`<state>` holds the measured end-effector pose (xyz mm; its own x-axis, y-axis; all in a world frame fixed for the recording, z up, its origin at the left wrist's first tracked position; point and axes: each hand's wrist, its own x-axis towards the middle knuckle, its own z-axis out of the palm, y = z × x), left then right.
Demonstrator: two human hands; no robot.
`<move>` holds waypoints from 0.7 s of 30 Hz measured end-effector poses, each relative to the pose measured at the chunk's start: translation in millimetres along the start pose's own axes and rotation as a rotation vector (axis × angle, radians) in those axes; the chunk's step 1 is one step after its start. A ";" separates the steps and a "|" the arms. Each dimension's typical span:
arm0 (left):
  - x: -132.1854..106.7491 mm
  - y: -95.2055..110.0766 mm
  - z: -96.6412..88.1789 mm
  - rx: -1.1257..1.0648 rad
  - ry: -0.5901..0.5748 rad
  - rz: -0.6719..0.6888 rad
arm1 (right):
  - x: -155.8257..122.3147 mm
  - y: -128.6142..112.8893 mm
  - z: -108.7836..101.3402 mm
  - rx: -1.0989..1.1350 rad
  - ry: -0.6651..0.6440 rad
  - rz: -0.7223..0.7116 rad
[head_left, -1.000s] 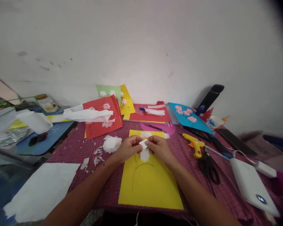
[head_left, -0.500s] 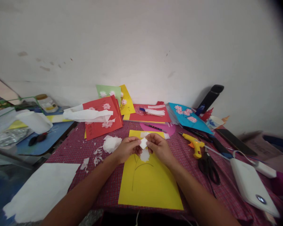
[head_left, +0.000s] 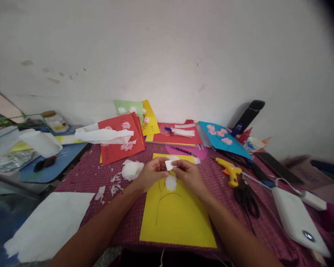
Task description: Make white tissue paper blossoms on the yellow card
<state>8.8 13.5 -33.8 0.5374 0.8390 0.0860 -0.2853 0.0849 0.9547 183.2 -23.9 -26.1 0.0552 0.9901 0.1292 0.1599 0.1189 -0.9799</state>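
Observation:
A small folded square of white tissue paper (head_left: 169, 165) is held up between my two hands, above a yellow sheet of paper (head_left: 180, 222). My right hand (head_left: 187, 174) pinches its right side between thumb and fingers. At the left edge, the curled fingers of my left hand (head_left: 153, 172) grip it, the thumb lying lower; the fingertips behind the square are hidden. Just below the hands, a frilly white tissue flower (head_left: 171, 183) lies on the yellow sheet beside drawn dark curved lines. A crumpled tissue heap (head_left: 132, 170) is left of the sheet.
To the right lie a yellow glue gun (head_left: 228, 171), black scissors (head_left: 247, 200) and a white power bank (head_left: 297, 218). Red cards (head_left: 122, 155) and a blue card (head_left: 225, 135) with tissue flowers stand behind. A large white tissue sheet (head_left: 50, 222) is at the left.
The tissue square has turned and risen slightly between my fingers. My left thumb has slid down from its face, and the flower below shows more fully.

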 end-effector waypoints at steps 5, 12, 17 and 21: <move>1.6 -1.0 2.3 -0.002 0.012 0.016 | -1.1 4.3 4.0 -0.061 -0.017 -0.037; 3.2 -4.7 0.8 0.043 0.055 0.056 | -3.8 1.6 6.7 -0.083 -0.041 -0.051; 3.0 -4.4 1.4 0.066 0.073 0.037 | -3.7 0.6 6.6 -0.053 -0.078 -0.027; 1.8 -1.1 4.5 0.032 0.032 0.031 | -3.0 0.8 7.2 0.003 -0.122 0.016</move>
<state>13.6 12.5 -33.3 0.5032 0.8575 0.1068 -0.2759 0.0423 0.9603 176.0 -26.3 -28.4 -0.0627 0.9936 0.0942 0.1573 0.1030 -0.9822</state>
